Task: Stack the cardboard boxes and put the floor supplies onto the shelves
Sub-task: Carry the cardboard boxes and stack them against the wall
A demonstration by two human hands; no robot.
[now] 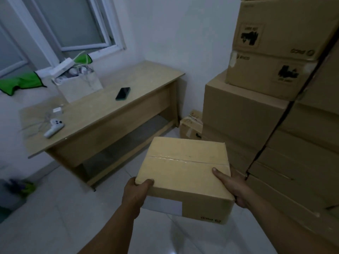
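A box [185, 173] sat between the left hand [136, 191] and right hand [233, 186] — the table [146, 79] lay beyond the left hand, the stacked boxes [244, 110] beside the right.

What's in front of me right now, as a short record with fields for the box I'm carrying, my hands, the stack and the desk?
Carried box: sealed cardboard box, white label on its near side, held over the tiled floor
Left hand: grips the near left corner, thumb on top
Right hand: grips the right side, thumb on top
Stack: large cardboard boxes piled high on the right
Desk: wooden desk below the window, bearing a black phone, a white controller and a white paper bag
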